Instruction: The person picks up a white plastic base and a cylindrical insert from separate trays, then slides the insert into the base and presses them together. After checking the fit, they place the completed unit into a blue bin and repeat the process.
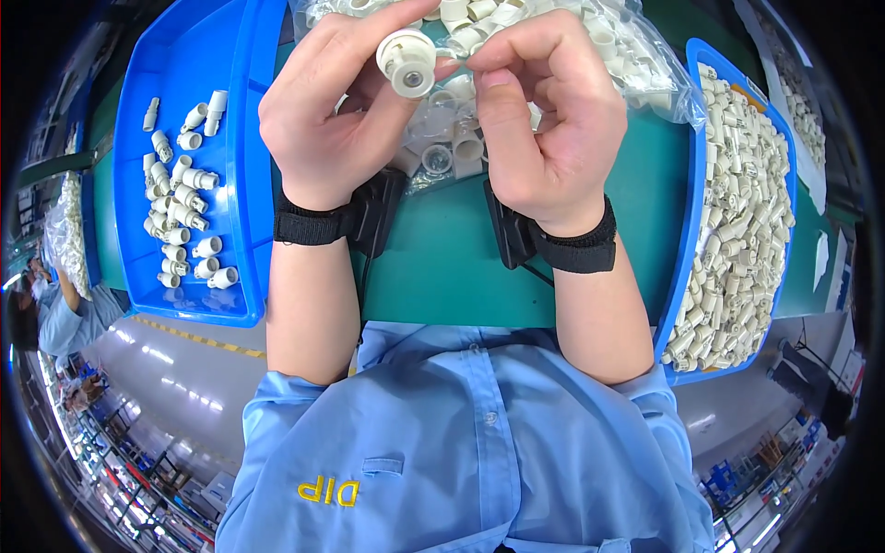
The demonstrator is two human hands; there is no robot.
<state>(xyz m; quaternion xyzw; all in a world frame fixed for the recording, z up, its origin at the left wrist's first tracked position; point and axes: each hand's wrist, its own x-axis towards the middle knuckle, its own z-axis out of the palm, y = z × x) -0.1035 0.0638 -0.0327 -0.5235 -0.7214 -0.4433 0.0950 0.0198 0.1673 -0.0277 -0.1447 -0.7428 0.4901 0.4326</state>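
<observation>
My left hand point(318, 115) is closed around a white plastic socket-like part point(407, 66), whose round flange and metal-centred end face me. Close beside it, my right hand point(558, 124) has its thumb and index finger pinched together. Whatever small piece lies between those fingertips is too small to make out. Both hands are raised over a clear plastic bag point(659, 78) of white plastic sleeves, part of which shows between my wrists.
At left, a blue tray point(253, 198) holds several loose white fittings. A blue bin point(683, 267) on the right is heaped with small white parts. Both stand on a green work surface point(442, 267). Another person in a blue sleeve point(69, 323) is at far left.
</observation>
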